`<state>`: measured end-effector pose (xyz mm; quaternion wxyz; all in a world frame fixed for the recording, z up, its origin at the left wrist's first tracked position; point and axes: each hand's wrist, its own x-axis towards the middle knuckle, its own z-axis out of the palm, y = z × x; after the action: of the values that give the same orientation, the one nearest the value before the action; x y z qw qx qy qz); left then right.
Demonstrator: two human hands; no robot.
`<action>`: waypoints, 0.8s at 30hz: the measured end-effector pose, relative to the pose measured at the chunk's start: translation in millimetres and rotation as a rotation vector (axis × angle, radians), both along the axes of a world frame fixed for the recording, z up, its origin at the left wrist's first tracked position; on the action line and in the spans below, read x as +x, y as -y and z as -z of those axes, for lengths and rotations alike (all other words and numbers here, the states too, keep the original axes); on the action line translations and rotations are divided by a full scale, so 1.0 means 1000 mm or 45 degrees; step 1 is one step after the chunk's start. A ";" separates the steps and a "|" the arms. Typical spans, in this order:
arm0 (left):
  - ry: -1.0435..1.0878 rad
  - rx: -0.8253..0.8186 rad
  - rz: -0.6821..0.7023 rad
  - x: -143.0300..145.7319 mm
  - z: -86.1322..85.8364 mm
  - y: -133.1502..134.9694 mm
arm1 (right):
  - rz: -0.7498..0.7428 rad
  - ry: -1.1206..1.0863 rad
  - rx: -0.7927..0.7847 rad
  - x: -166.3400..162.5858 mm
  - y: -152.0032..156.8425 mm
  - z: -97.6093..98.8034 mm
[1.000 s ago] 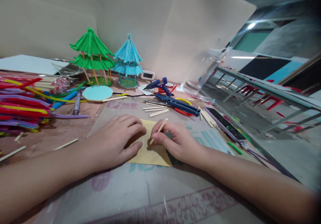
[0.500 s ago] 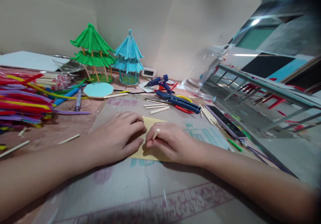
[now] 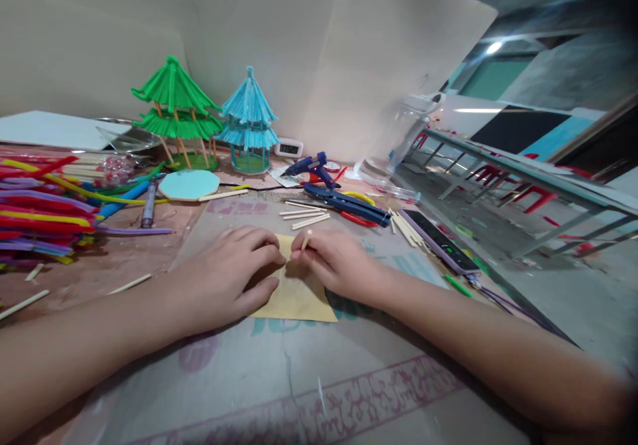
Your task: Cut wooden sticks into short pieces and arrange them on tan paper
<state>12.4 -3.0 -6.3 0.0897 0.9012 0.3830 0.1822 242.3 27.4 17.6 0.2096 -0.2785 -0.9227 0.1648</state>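
Observation:
My left hand [image 3: 226,275] lies on a tan sheet of sandpaper [image 3: 299,299], fingers curled and pressing it down on the cardboard mat [image 3: 279,365]. My right hand [image 3: 331,262] pinches a short wooden stick [image 3: 306,238] upright, its lower end on the sheet near my left fingertips. The two hands almost touch over the sheet's far edge.
Loose wooden sticks [image 3: 304,216], blue pliers [image 3: 349,204], a blue glue gun [image 3: 312,166] and a phone [image 3: 438,239] lie beyond. Green [image 3: 174,113] and blue [image 3: 248,123] straw pagodas stand at the back. Coloured straws [image 3: 40,209] pile at left. A clear jar [image 3: 399,136] stands at right.
My right hand has slid the stick from the sheet's middle toward its far edge and stood it more upright. My left hand has stayed on the sheet.

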 end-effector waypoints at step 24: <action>0.002 -0.043 -0.002 0.001 -0.003 0.000 | 0.073 0.075 0.105 0.001 0.001 0.000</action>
<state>13.7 -3.4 -3.0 0.1053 0.8991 0.3865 0.1766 243.7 26.4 17.8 0.1985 -0.3008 -0.9260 0.1123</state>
